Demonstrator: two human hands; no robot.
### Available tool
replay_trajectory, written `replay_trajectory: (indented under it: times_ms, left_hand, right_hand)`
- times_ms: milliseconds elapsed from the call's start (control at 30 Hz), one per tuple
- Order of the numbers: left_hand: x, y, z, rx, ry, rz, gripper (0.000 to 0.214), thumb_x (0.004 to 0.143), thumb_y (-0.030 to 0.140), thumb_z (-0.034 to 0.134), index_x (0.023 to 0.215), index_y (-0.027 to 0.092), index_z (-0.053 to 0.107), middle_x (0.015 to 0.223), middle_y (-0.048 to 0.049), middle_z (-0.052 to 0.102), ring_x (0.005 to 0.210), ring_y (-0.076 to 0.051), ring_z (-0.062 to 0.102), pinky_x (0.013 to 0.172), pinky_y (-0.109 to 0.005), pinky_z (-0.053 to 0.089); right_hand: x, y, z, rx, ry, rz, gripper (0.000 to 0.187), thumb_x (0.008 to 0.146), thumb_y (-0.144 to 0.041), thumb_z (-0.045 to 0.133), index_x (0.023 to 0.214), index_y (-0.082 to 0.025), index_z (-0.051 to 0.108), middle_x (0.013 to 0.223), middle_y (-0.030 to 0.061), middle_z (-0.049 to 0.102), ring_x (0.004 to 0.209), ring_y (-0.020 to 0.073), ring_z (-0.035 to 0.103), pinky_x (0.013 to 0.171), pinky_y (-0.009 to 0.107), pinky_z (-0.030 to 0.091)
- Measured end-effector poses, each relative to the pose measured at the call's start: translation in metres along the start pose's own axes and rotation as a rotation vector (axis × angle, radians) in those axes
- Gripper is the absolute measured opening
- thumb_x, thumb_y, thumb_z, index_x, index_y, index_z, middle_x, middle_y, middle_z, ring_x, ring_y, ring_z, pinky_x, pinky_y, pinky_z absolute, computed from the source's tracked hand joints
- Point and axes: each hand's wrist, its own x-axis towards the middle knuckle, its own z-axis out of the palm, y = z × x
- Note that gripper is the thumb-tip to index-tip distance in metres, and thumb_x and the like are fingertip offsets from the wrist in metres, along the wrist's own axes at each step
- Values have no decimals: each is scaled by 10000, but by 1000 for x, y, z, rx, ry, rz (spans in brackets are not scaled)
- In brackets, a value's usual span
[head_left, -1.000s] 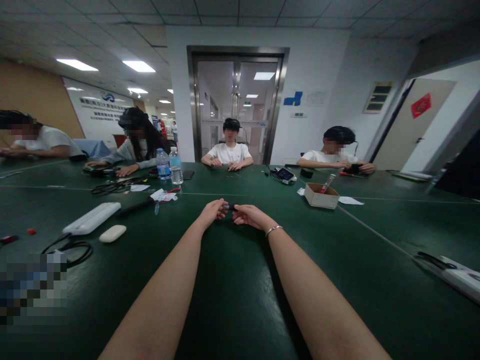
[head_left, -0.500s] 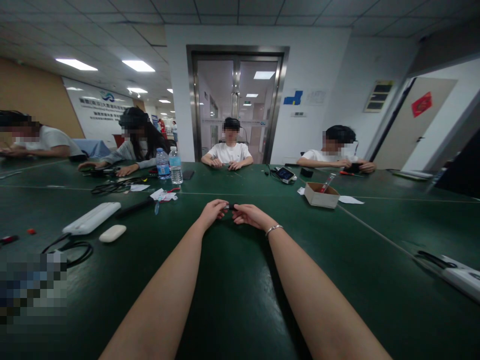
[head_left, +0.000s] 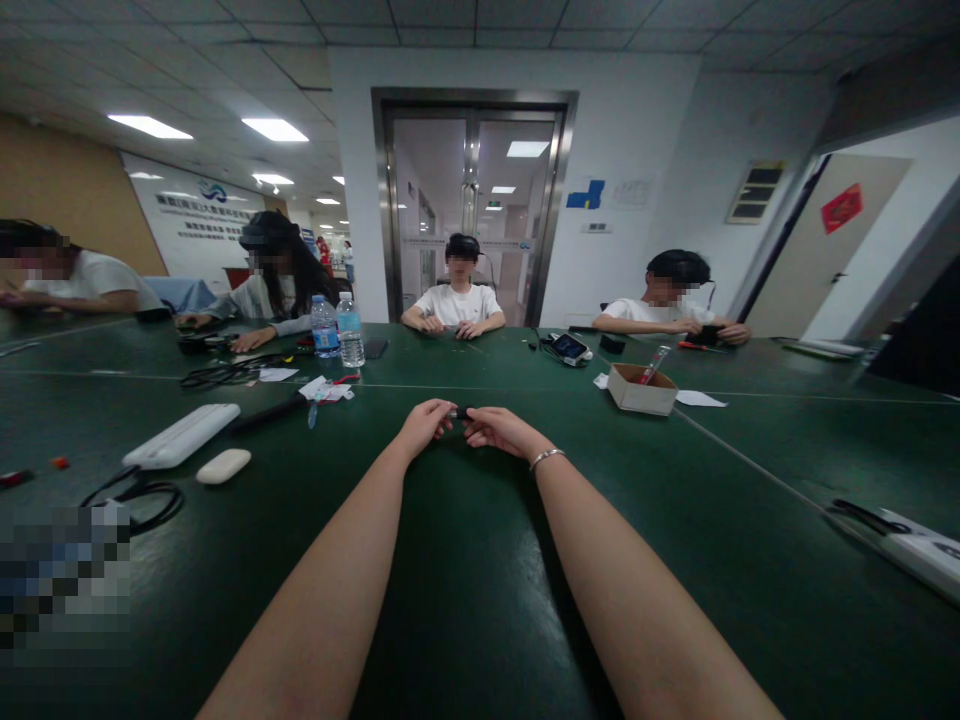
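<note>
Both my arms reach forward over the dark green table [head_left: 465, 560]. Between my fingertips is a small dark object [head_left: 462, 412] with a light, metallic-looking end; it is too small to tell its kind. My left hand [head_left: 427, 427] pinches the light end on the left. From the other side, my right hand [head_left: 501, 430] grips the black end, with a silver bracelet [head_left: 546, 457] round that wrist. Fingers hide much of the object.
Two water bottles [head_left: 350, 332] stand at the back left, near papers [head_left: 327, 388] and black cables [head_left: 225, 372]. A white power bank-like box [head_left: 182, 436] and a white oval case [head_left: 223, 466] lie left. A small open box [head_left: 641, 391] sits right. Several people sit around the table.
My hands keep the same hold on the small dark object. At the left, a person's hands have shifted slightly over a black thing. The view has moved very little.
</note>
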Motion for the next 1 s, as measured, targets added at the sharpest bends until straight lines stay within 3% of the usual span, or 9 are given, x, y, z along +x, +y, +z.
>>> replay_trajectory:
  times_ms: [667, 1000]
  left_hand:
    - [0, -1, -1, -19, 19, 12, 306, 708, 331, 582, 940, 132, 601, 686, -16, 573, 493, -70, 461, 455, -183, 358]
    - [0, 1, 0, -18, 9, 13, 272, 769, 310, 499, 925, 115, 609, 606, -3, 525, 452, -61, 419, 423, -171, 325]
  right_hand:
    - [0, 0, -1, -7, -14, -8, 136, 893, -192, 544, 862, -59, 541, 689, 118, 637, 545, 143, 636, 533, 207, 556]
    - [-2, -2, 2, -8, -2, -2, 130, 894, -182, 540, 857, -58, 541, 692, 118, 638, 541, 139, 635, 533, 200, 554]
